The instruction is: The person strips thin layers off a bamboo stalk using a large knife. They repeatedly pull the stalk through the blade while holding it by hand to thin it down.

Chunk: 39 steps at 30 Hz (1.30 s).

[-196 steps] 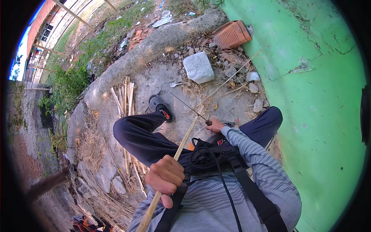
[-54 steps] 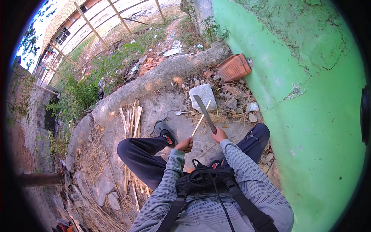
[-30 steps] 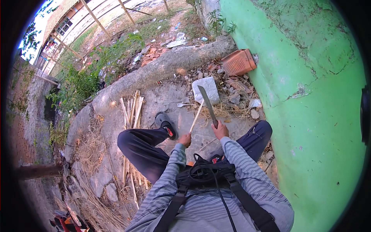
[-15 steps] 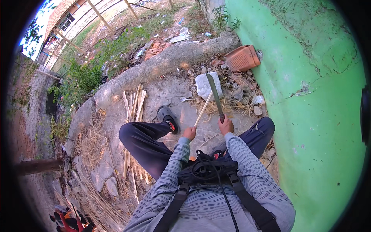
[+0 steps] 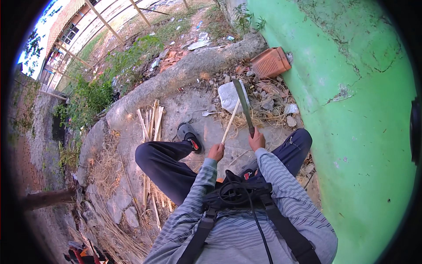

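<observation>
My left hand is closed round the near end of a thin pale strip of split wood or bamboo, which slants away and to the right. In my right hand is the dark handle of a machete, its long blade pointing away from me. The strip's far end comes up beside the blade, over the edge of a white block on the ground. Whether strip and blade touch I cannot tell. Curled shavings lie below the block.
A bundle of pale split sticks lies left of my shoe. Beyond the block are rubble and an orange clay tile. A green wall rises on the right; a low concrete kerb curves across the far side.
The whole view has shifted slightly. Both hands keep their grips, and the machete blade leans a little more to the left, nearer the strip's far end.
</observation>
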Available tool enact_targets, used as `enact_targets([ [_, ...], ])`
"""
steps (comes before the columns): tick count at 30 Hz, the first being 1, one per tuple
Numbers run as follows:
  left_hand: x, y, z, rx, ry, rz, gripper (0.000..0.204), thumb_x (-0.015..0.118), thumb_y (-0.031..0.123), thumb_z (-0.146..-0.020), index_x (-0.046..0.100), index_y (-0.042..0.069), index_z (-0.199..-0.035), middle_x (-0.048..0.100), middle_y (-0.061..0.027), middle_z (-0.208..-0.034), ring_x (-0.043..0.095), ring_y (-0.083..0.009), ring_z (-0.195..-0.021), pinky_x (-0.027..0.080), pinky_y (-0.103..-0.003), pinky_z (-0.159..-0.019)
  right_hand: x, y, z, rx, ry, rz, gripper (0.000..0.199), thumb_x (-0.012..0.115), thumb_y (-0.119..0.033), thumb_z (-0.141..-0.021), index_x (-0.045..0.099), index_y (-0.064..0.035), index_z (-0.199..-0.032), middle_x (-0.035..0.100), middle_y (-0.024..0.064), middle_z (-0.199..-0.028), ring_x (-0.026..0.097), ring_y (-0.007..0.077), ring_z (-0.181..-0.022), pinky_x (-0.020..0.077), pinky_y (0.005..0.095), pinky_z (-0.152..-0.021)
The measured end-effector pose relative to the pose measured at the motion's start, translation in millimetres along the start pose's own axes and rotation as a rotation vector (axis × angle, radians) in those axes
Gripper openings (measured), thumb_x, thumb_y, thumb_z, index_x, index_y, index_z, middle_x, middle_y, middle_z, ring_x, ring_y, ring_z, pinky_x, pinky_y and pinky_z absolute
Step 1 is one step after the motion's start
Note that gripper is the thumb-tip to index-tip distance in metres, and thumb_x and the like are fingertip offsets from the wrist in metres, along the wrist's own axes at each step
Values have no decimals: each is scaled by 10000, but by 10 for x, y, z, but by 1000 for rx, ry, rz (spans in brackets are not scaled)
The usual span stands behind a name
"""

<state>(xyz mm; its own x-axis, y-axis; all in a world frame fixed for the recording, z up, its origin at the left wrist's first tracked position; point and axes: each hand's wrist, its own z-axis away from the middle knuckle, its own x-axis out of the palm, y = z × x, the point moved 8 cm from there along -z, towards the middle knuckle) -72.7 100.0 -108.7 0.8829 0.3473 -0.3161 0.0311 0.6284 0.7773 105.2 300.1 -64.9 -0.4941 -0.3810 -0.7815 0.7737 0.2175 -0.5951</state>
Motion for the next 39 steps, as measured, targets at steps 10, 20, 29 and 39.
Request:
enact_targets([
  [10, 50, 197, 48, 211, 94, -178, 475, 453, 388, -1020, 577, 8, -764, 522, -70, -600, 524, -193, -547, 399, -395, -538, -121, -9, -93, -5, 0, 6, 345, 674, -251, -841, 598, -167, -1167, 689, 224, -834, 679, 451, -829, 532, 550, -730],
  [20, 123, 665, 89, 217, 95, -226, 479, 437, 394, -1006, 623, -26, -874, 626, -286, -800, 612, -455, -773, 454, -517, -723, -62, 287, -258, 12, 8, 18, 429, 688, -219, -827, 561, -168, -1234, 699, 237, -891, 678, 456, -859, 544, 544, -764],
  [29, -120, -30, -235, 28, 22, 118, 444, 477, 412, -1013, 581, 40, -793, 541, -94, -602, 519, -252, -523, 401, -385, -512, -188, -294, -128, -131, -38, -58, 328, 666, -229, -836, 621, -151, -1151, 689, 241, -880, 660, 466, -863, 519, 550, -744],
  [39, -131, 842, -110, -184, -242, 370, 406, 426, 456, -1049, 559, 82, -962, 399, 12, -576, 330, -106, -379, 244, -281, -347, -202, -554, 143, -367, -185, -85, 310, 703, -282, -838, 606, -113, -1080, 676, 222, -823, 654, 454, -781, 519, 511, -693],
])
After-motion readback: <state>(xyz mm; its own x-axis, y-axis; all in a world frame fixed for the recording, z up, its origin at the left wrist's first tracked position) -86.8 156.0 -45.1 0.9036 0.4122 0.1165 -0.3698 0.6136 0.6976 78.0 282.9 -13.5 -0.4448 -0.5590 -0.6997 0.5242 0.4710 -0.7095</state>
